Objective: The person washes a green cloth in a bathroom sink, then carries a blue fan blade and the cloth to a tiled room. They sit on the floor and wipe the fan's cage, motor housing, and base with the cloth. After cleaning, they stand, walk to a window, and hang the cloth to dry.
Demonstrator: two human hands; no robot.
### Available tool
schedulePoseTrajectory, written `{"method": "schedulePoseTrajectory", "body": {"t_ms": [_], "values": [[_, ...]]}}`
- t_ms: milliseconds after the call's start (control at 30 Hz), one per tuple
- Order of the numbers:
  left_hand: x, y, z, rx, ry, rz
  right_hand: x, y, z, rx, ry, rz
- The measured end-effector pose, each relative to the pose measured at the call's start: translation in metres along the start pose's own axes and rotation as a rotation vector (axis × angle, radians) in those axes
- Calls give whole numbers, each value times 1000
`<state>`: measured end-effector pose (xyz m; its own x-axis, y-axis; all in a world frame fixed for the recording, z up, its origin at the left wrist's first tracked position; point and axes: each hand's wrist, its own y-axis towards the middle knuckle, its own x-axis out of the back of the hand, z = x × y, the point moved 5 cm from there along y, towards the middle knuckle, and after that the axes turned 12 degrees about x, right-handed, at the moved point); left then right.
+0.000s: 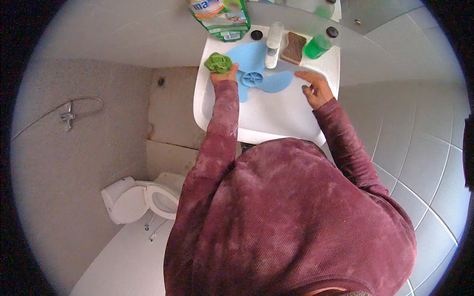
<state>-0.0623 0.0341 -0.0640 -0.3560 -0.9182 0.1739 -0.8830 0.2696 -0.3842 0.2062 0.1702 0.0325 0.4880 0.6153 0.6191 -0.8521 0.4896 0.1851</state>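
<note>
The blue fan blade (256, 66) lies in the white sink (276, 116) at the upper centre of the frame, under the faucet (273, 44). Your left hand (224, 75) is closed on a green cloth (218, 62) at the blade's left edge; your right hand (316, 89) rests with fingers spread at its right tip. A brown sponge (294, 48) and green bottle (320, 43) crowd the back rim. A toilet (140, 197) sits lower left; tiled wall (424, 148) closes the right.
</note>
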Motion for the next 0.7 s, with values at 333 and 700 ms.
{"method": "schedulePoseTrajectory", "body": {"t_ms": [333,700], "values": [[97,-71,-97,-179,-271,-216,-43,3,68,432,-149,187],[150,-101,-74,153,-517,-240,-120,83,122,957,-409,174]]}}
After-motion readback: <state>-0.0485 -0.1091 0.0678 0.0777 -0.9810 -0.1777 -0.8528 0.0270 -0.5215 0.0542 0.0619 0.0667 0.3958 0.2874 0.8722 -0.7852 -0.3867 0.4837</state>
